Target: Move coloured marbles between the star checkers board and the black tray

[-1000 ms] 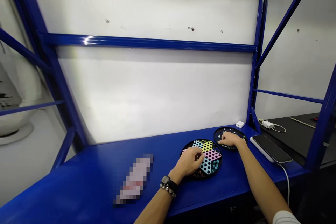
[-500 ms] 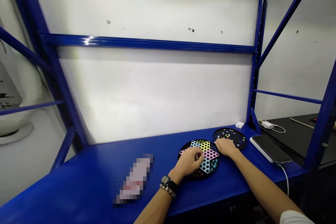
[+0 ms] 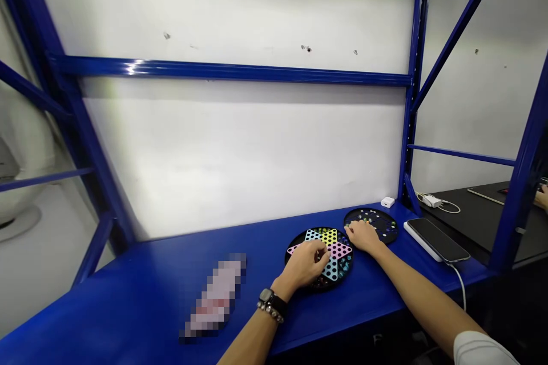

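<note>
A round Chinese checkers board (image 3: 332, 271) lies on the blue shelf, its star in yellow, pink and light blue with dark holes. Coloured marbles (image 3: 345, 264) fill the pockets around the star. My left hand (image 3: 305, 263) hovers over the board's left side, thumb and fingers curled into a pinch; anything between the fingertips is too small to make out. Just behind and to the right sits a round black tray (image 3: 391, 236) with scattered marbles. Over its near left edge, my right hand (image 3: 362, 236) reaches with bent fingers, and their tips are partly hidden.
On the right, a phone (image 3: 437, 239) rests on a white box with a white cable (image 3: 461, 282) hanging down. A small white case (image 3: 387, 202) stands by the wall. A pixelated pinkish item (image 3: 216, 299) lies to the left. Blue posts (image 3: 410, 125) frame the shelf.
The whole view has shifted slightly, so everything sits a little further left. Both hands stay at the board and tray, with only slight finger movement.
</note>
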`<state>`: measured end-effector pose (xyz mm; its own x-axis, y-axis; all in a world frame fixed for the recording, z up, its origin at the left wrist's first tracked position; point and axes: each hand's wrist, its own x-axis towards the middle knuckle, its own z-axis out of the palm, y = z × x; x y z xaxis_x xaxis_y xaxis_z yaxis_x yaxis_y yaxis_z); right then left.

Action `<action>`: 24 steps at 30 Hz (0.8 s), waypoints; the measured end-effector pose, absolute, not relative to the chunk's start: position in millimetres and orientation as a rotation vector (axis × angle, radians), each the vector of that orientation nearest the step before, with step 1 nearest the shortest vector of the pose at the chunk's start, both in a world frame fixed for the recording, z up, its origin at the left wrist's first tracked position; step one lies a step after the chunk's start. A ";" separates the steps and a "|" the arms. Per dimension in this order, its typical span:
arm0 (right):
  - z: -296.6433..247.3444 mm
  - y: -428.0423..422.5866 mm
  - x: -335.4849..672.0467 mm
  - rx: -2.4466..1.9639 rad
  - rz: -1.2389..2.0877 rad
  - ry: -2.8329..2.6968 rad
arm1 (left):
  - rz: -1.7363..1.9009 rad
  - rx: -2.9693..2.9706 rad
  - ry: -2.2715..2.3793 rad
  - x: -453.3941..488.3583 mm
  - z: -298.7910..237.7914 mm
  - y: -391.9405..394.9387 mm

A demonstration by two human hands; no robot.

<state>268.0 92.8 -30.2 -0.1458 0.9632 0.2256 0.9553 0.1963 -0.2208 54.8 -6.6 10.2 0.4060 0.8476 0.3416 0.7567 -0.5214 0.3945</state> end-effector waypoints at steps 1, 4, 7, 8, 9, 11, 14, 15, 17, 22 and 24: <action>-30.4 94.9 269.2 -1.794 0.079 -2.120 | 0.762 2.480 1.432 54.6 10.2 -6.4; -29.0 102.8 275.9 -1.692 0.249 -1.940 | 0.765 2.475 1.427 54.5 10.7 -6.1; -24.8 110.3 286.6 -1.517 0.416 -1.689 | 0.767 2.461 1.434 55.2 11.9 -6.9; -23.0 112.2 290.6 -1.452 0.500 -1.591 | 0.769 2.456 1.434 55.5 12.3 -7.4; -21.0 113.8 294.6 -1.384 0.630 -1.480 | 0.772 2.452 1.433 55.8 12.7 -7.9; -16.5 116.1 301.6 -1.256 0.939 -1.266 | 0.775 2.458 1.428 56.2 13.0 -8.5; -7.6 117.2 308.8 -1.120 1.298 -1.054 | 0.771 2.479 1.433 55.7 11.3 -7.8; -4.5 116.5 310.6 -1.096 1.357 -1.022 | 0.767 2.485 1.434 55.4 10.4 -7.1; 0.5 112.4 313.8 -1.081 1.415 -1.028 | 0.768 2.489 1.437 54.8 8.3 -5.6; -3.5 80.9 325.8 -1.384 0.875 -1.762 | 0.786 2.486 1.414 55.3 8.4 -6.0; -10.5 64.3 332.0 -1.549 0.527 -1.993 | 0.781 2.484 1.405 56.4 11.1 -8.1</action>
